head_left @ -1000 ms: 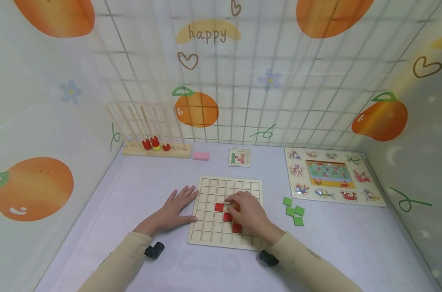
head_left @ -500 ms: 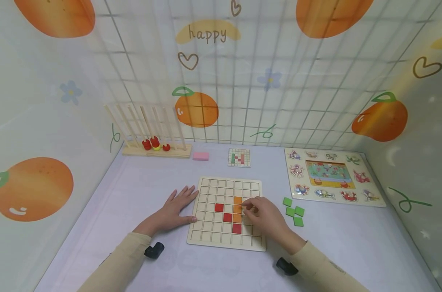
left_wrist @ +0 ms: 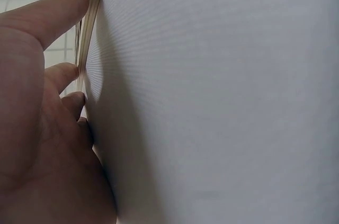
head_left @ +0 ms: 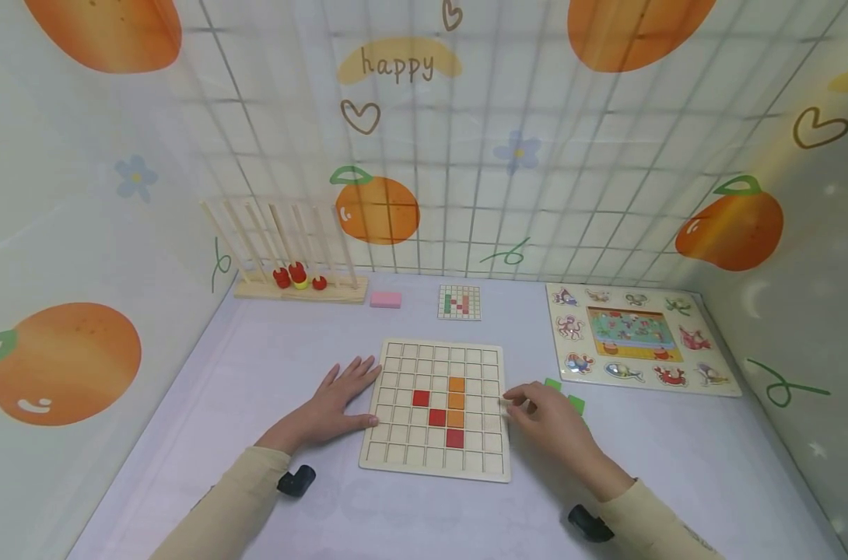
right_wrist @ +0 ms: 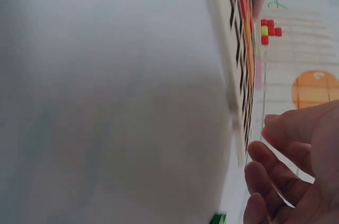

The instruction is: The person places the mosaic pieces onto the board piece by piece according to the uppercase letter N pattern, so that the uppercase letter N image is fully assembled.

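Observation:
A square wooden grid board (head_left: 399,437) lies on the table in the head view. Three orange tiles (head_left: 456,401) stand in one column of its cells, with a red tile (head_left: 455,439) below them and two more red tiles stepping up to the left. My left hand (head_left: 329,408) rests flat, fingers spread, its thumb and fingertips touching the board's left edge; the left wrist view agrees. My right hand (head_left: 557,428), loosely curled and holding nothing, hovers by the board's right edge. Green tiles (head_left: 576,404) lie partly hidden under it; the right wrist view shows its bare fingers (right_wrist: 294,126).
Behind the board lies a small patterned grid card (head_left: 459,302), with a pink block (head_left: 385,299) to its left. A peg rack (head_left: 301,291) with red and yellow beads stands back left. Back right is a sea-animal puzzle board (head_left: 571,372). Printed cloth walls enclose the table.
My right hand has moved right, off the board and over the green tiles, uncovering the orange tiles. My left hand has stayed put.

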`<state>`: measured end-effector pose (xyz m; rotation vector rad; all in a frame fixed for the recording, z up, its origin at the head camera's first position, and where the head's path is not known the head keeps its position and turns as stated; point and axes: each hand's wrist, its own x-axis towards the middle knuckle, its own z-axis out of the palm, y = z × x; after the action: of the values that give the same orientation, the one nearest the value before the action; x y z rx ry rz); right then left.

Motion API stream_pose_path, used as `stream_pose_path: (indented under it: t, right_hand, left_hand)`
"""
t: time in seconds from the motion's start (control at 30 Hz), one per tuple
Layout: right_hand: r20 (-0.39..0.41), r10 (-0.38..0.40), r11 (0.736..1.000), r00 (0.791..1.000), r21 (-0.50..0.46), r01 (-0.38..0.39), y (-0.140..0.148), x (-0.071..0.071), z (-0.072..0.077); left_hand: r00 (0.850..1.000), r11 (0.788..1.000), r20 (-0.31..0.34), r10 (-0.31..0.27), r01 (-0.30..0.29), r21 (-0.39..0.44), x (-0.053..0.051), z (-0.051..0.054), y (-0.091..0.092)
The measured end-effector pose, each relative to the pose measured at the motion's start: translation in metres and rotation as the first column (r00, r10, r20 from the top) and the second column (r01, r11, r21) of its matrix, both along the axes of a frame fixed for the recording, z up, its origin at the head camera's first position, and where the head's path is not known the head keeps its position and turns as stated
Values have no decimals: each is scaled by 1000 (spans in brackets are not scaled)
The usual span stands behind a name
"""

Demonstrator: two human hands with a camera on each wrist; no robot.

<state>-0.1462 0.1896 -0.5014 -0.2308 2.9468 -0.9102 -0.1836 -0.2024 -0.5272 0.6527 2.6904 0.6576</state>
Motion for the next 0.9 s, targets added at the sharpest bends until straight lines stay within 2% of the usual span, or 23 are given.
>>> stream_pose_path:
  t: [0.2,0.5,0.9]
  right_hand:
    - [-59,-9,999,998,50,12,24,3,1]
    - [-18,-54,996,998,64,55,52,4,2]
    - [-34,-36,997,999,66,38,55,1,-4]
  left_hand:
    - [1000,1000,5,-4,4,6,0,0,-1]
    - [1000,1000,15,5,-5,5,0,1,-1]
    - [1000,1000,10,5,-5,18,2,3,-1]
